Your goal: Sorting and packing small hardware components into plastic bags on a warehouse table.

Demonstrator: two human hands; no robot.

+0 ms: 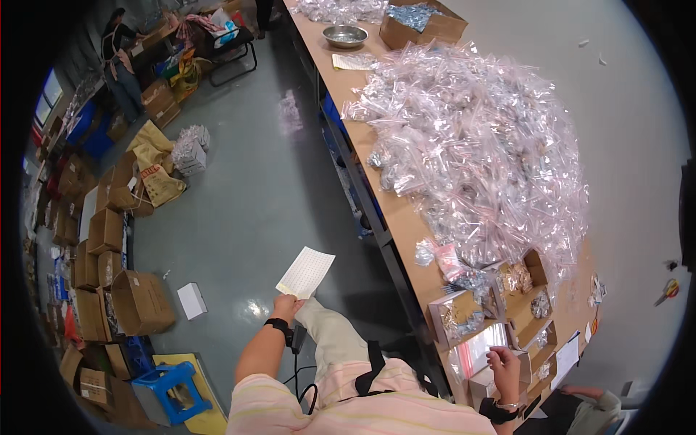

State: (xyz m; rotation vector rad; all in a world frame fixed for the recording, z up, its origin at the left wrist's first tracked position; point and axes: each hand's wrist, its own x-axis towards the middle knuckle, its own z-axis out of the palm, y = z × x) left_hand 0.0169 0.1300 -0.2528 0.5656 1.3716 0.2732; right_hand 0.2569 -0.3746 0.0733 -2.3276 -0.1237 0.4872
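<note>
My left hand point(288, 307) grips the lower edge of a sheet of printed labels point(307, 270), holding it out over the floor beside my leg. At the table's near end, my right hand point(505, 371) hovers with loosely bent fingers and nothing visible in them. Just beside its fingertips are flat clear zip bags point(487, 342) with red strips. Past them stands a small open box point(438, 323) of tan and grey small parts, too small to name. A huge heap of filled clear zip bags point(478, 145) covers much of the table point(397, 230).
Open cardboard boxes point(528, 313) with bagged parts line the table's near right. A metal bowl point(345, 36) and a carton point(428, 32) stand at the far end. A blue stool point(174, 391) and stacked cartons point(141, 301) are at left. Another person's arm point(587, 392) shows lower right; someone stands far left.
</note>
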